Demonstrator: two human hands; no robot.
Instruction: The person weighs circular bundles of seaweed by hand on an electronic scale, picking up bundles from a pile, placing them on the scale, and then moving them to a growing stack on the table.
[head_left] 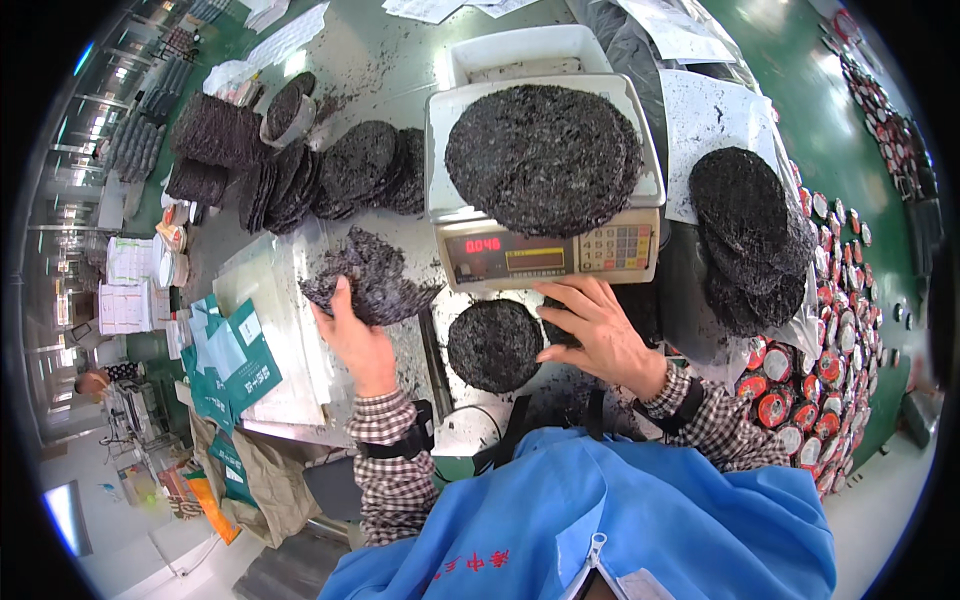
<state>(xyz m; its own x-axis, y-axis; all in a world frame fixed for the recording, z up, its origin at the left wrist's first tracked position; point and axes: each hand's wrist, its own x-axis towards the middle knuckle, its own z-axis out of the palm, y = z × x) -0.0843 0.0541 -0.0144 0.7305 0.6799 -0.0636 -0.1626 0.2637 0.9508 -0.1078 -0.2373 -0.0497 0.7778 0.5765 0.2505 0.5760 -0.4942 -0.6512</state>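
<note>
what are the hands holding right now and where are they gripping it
The left hand holds a ragged piece of dark dried seaweed by its near edge. The right hand rests on the table by the scale; a grip cannot be told.

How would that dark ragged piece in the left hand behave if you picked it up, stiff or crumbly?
The ragged dark piece probably holds fairly stiff: it juts past the left hand without drooping. It looks brittle, given its torn edges and the dark crumbs scattered on the table. Likely light, since a loose hold carries it.
</note>
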